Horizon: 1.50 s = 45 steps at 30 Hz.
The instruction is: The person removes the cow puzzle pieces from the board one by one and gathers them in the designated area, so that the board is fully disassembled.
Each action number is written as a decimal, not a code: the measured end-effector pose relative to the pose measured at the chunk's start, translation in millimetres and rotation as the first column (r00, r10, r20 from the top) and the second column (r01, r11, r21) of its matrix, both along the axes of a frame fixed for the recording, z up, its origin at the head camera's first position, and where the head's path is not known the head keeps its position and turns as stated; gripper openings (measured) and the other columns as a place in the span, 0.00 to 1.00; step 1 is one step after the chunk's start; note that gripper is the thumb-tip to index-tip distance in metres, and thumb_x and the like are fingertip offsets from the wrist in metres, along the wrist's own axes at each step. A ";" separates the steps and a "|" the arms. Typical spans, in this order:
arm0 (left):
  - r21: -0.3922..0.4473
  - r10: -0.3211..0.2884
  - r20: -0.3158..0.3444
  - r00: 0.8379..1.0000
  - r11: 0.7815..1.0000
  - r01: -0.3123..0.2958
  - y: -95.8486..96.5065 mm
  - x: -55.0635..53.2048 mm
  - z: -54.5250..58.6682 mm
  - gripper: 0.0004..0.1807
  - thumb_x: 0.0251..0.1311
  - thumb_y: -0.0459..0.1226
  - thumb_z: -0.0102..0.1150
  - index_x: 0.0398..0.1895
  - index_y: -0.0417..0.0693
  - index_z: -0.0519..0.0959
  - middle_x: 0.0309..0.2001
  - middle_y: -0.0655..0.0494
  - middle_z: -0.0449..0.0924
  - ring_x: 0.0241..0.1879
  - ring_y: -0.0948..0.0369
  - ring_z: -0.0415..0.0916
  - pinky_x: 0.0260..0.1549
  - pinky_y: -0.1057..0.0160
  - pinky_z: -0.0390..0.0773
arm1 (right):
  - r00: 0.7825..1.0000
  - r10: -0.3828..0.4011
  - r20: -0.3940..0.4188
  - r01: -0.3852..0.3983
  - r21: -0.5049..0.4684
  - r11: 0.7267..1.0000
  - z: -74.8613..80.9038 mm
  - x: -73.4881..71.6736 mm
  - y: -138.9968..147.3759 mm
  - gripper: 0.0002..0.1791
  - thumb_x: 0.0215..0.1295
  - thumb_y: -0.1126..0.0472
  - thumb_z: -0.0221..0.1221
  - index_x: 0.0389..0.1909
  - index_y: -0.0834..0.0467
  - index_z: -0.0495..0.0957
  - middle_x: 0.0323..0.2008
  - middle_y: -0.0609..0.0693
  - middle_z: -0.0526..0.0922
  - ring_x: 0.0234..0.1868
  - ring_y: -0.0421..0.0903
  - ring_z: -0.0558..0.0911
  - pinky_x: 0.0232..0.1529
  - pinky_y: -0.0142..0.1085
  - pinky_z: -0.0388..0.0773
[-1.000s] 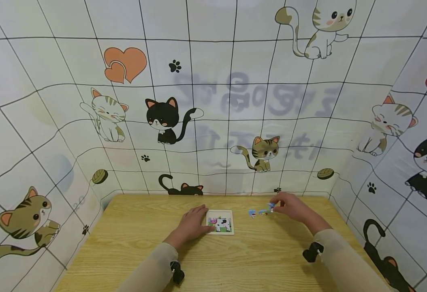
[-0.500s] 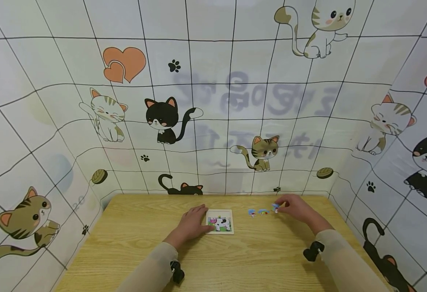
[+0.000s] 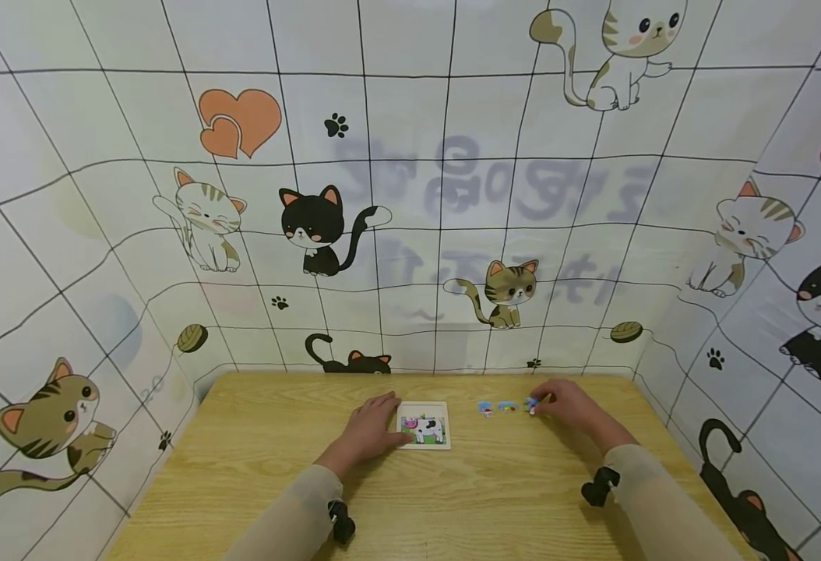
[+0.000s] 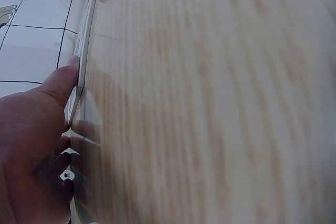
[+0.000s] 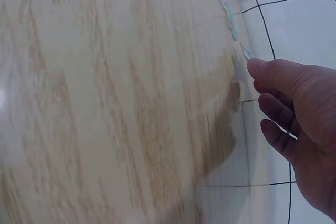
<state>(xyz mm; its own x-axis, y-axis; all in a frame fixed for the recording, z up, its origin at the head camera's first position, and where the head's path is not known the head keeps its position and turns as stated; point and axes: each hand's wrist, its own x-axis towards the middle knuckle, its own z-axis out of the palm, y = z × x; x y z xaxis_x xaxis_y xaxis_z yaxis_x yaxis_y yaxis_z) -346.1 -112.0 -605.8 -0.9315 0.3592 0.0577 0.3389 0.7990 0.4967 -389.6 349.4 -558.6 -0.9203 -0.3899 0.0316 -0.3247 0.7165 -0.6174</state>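
In the head view my left hand (image 3: 367, 433) rests against the left side of a small white-framed picture puzzle board (image 3: 430, 406), its thumb lying over the lower left part. The board bears a picture of a black-and-white cow. From the left wrist the thumb is seen touching the board's rim (image 4: 89, 35). At the right, my right hand (image 3: 570, 408) pinches a small blue puzzle piece (image 3: 531, 405) between thumb and forefinger, at the tabletop. The piece's thin edge (image 5: 245, 52) shows at the thumb tip in the right wrist view; my fingers cover part of it.
Two loose puzzle pieces lie in a row left of the pinched one: a blue one (image 3: 485, 408) and a multicoloured one (image 3: 508, 406). The wooden table (image 3: 438, 506) ends at the back against a white cloth wall (image 3: 410, 312) printed with cats.
My right hand has drawn its piece rightward, away from the other pieces, and slightly toward me. My left hand stays in place on the puzzle board.
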 end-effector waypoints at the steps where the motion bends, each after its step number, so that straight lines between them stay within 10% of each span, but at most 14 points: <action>1: -0.004 -0.002 -0.002 1.000 1.000 0.002 0.4 0.8 1.0 0.50 0.67 0.61 0.74 0.83 0.44 0.70 0.84 0.42 0.64 0.82 0.37 0.60 0.77 0.28 0.58 | 1.000 -0.002 0.001 0.002 0.006 1.000 -0.4 0.6 -0.7 0.12 0.73 0.66 0.72 0.53 0.66 0.90 0.46 0.56 0.89 0.40 0.48 0.82 0.39 0.40 0.79; 45: -0.002 -0.002 -0.001 1.000 1.000 0.002 2.2 8.0 9.3 0.49 0.69 0.64 0.71 0.83 0.44 0.70 0.84 0.42 0.64 0.82 0.37 0.59 0.76 0.28 0.59 | 0.999 0.018 0.028 -0.019 0.024 1.000 -3.4 1.5 -1.0 0.16 0.75 0.67 0.70 0.58 0.70 0.86 0.48 0.56 0.86 0.45 0.49 0.82 0.46 0.48 0.83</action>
<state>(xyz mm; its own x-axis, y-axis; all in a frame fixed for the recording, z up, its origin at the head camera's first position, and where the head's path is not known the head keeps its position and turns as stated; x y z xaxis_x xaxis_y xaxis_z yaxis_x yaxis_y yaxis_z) -338.1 -109.8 -596.5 -0.9308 0.3610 0.0583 0.3410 0.7994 0.4946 -388.0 348.4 -562.0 -0.9134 -0.4071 -0.0036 -0.3209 0.7253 -0.6091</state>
